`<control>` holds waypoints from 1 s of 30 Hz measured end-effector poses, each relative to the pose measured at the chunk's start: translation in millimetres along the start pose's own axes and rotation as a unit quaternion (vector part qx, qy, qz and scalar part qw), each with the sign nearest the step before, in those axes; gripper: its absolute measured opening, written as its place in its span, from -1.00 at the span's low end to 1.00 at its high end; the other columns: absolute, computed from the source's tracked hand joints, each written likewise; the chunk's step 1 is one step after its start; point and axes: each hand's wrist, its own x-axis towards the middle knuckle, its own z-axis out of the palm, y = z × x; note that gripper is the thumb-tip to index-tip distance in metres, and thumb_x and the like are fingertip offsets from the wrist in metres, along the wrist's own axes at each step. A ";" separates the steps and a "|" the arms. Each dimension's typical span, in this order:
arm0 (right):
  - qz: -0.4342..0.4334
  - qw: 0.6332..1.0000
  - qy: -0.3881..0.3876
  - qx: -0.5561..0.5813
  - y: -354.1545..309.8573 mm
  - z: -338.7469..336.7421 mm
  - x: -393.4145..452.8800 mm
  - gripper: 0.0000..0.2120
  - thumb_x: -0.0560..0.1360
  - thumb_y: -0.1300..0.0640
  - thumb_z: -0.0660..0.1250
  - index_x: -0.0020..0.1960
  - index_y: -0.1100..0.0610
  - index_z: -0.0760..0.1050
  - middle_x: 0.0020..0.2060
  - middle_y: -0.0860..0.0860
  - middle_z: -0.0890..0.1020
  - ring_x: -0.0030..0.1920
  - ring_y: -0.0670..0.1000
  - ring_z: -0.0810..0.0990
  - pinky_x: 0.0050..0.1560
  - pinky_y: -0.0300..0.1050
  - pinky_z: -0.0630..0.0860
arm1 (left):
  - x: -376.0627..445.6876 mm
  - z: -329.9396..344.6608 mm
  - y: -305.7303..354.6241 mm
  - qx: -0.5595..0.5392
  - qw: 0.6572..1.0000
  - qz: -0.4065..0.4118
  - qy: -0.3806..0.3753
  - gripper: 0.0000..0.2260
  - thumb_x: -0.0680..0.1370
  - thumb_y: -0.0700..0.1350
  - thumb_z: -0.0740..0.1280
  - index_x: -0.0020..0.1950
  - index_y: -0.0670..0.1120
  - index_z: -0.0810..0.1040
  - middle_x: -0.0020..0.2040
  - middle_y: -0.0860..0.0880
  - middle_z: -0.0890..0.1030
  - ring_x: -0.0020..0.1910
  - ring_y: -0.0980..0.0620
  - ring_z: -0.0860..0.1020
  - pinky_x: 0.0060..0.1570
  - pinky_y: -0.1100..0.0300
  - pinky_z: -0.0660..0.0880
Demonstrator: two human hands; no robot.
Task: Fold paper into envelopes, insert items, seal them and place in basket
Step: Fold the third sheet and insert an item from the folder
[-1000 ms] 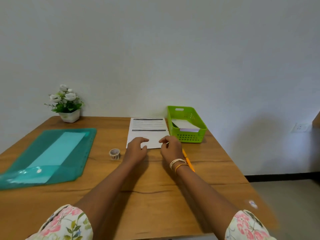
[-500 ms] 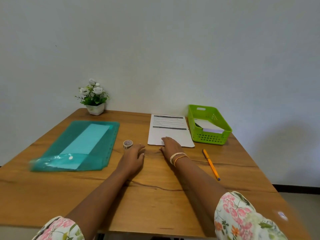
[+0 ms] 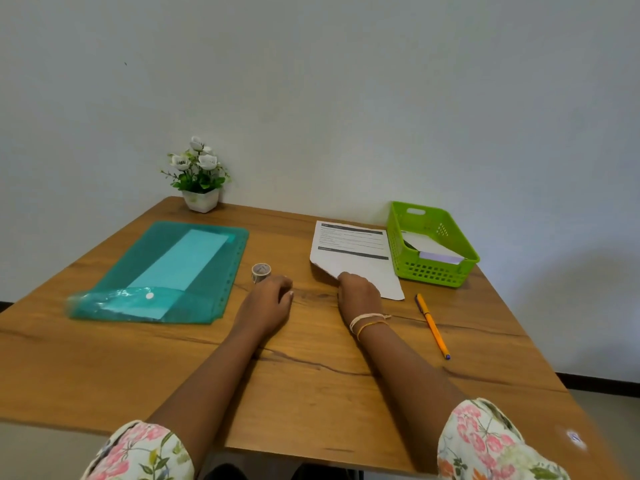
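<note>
A white printed paper sheet (image 3: 353,263) lies on the wooden table (image 3: 311,393), just left of the green basket (image 3: 433,273). My right hand (image 3: 358,296) pinches the sheet's near-left corner, which is lifted off the table in a slanted edge. Beside a small tape roll (image 3: 260,270), my left hand (image 3: 268,301) rests on the table with its fingers loosely curled and holds nothing. Inside the basket lies a folded white paper piece (image 3: 433,251).
An orange pen (image 3: 433,325) lies right of my right hand. A teal plastic folder (image 3: 166,275) with pale sheets inside covers the left side of the table. A small potted white flower plant (image 3: 200,178) stands at the back by the wall.
My right hand has taken hold of the sheet's near-left corner and raised it. My left hand has come off the sheet and settled by the tape roll. The camera view has shifted.
</note>
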 end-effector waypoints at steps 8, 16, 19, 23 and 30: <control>0.161 0.927 0.164 0.296 8.2 -22.2 -61.8 -0.96 0.42 0.23 0.29 -0.19 0.14 0.50 -0.30 0.05 0.58 -0.26 0.03 0.51 -0.27 -0.14 0.43 | -12.3 -10.3 0.5 -0.050 0.996 -0.004 -0.073 -0.70 0.62 -0.01 0.20 0.33 0.02 0.51 0.26 0.04 0.57 0.21 0.06 0.50 0.17 0.07 0.47; 0.145 0.878 0.083 0.447 49.5 -40.5 -99.7 -0.79 0.36 0.48 0.23 -0.32 0.22 0.48 -0.32 0.16 0.60 -0.25 0.02 0.54 -0.22 -0.11 0.44 | -32.6 -38.4 9.9 -0.365 0.922 -0.132 0.010 -0.78 0.64 -0.26 0.14 0.15 -0.19 0.56 0.10 -0.08 0.63 -0.05 0.16 0.61 -0.09 0.31 0.56; 0.129 0.876 0.023 0.464 61.0 -54.6 -107.8 -0.69 0.35 0.56 0.24 -0.38 0.19 0.44 -0.33 0.08 0.59 -0.29 -0.13 0.58 -0.21 -0.27 0.50 | -45.6 -52.9 11.3 -0.503 0.841 -0.198 0.009 -0.67 0.67 -0.02 0.13 0.15 -0.24 0.55 -0.07 -0.08 0.64 -0.12 0.01 0.63 -0.19 0.20 0.60; 0.110 0.907 -0.058 0.402 76.9 -65.1 -110.3 -0.67 0.32 0.51 0.29 -0.42 0.11 0.51 -0.26 0.00 0.64 -0.16 -0.04 0.61 -0.06 -0.13 0.54 | -53.6 -65.2 6.6 -0.508 0.830 -0.227 -0.032 -0.58 0.65 0.13 0.09 0.11 -0.16 0.58 -0.16 -0.15 0.64 -0.19 -0.13 0.61 -0.26 0.09 0.55; 0.163 0.912 -0.196 0.322 64.9 -95.0 -88.0 -0.66 0.44 0.42 0.11 -0.17 0.29 0.67 -0.05 0.12 0.69 0.01 -0.07 0.46 0.18 -0.28 0.28 | -55.8 -62.5 8.9 -0.333 0.918 -0.215 -0.024 -0.41 0.56 -0.32 0.28 0.52 0.04 0.21 0.10 -0.11 0.57 -0.09 -0.01 0.62 -0.35 0.19 0.53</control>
